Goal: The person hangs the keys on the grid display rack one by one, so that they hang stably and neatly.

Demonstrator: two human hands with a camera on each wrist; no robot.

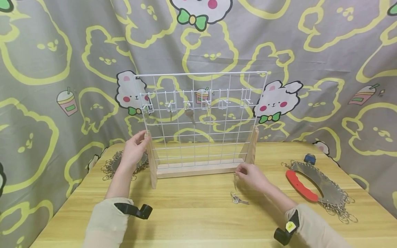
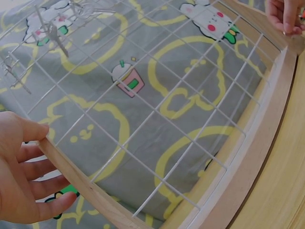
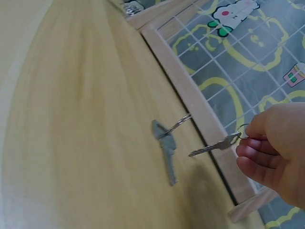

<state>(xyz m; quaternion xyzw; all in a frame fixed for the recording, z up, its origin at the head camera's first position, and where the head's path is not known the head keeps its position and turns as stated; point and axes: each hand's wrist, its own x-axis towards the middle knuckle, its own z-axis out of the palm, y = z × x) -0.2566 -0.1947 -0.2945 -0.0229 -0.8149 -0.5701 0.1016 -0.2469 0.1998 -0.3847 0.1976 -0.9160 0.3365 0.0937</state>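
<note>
A white wire grid rack [image 1: 201, 136] stands on a wooden base [image 1: 198, 169] with a wooden upright at each end. My left hand [image 1: 134, 150] holds the top of the left upright [image 2: 71, 167], thumb on its near edge and the other fingers beyond it. By its ring, my right hand [image 3: 281, 148] pinches a key [image 3: 221, 144] between thumb and fingertips, close to the base's right end; the key hangs over the table. Below that hand lies another key [image 3: 165, 143] with a ring. Several hooks line the grid's upper part, with keys [image 1: 190, 112] hanging from the left and middle ones.
On the right of the table lies a curved metal plate [image 1: 328, 187] with a red handle [image 1: 301, 186] and many rings along its edge. Behind it sits a blue padlock [image 1: 310, 158]. A similar ringed plate [image 1: 116, 160] is behind my left forearm. A patterned curtain [image 1: 198, 51] hangs behind.
</note>
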